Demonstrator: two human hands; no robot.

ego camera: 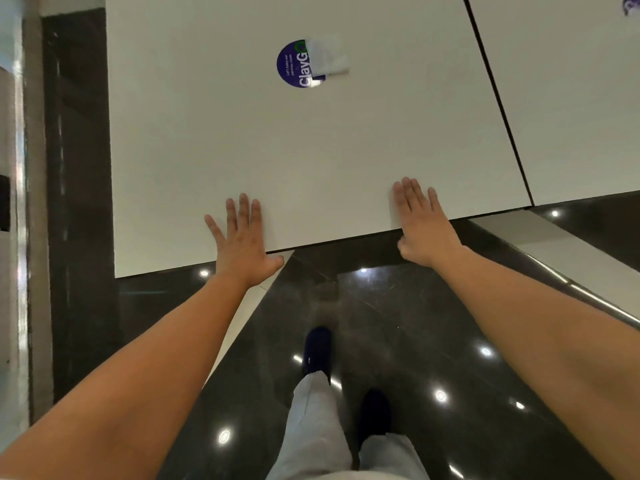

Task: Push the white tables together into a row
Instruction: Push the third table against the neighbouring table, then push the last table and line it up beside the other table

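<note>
Person standing at near edge of white table, both arms reaching forward. Left hand lying flat, fingers spread, palm over near edge, thumb hanging off; gripping nothing. Right hand likewise flat near near-right corner, thumb curling under edge; pressing, not clasping. Second white table sitting alongside right edge, only thin dark seam showing between. Round purple sticker mid-tabletop. Judgement: this pair looking nearly joined; near edges seeming slightly offset, so small squaring push probably remaining. Further tables out of view.

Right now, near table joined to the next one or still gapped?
Nearly joined: near table and next table sit parallel, with a thin dark seam between. Contact: cannot tell.
</note>
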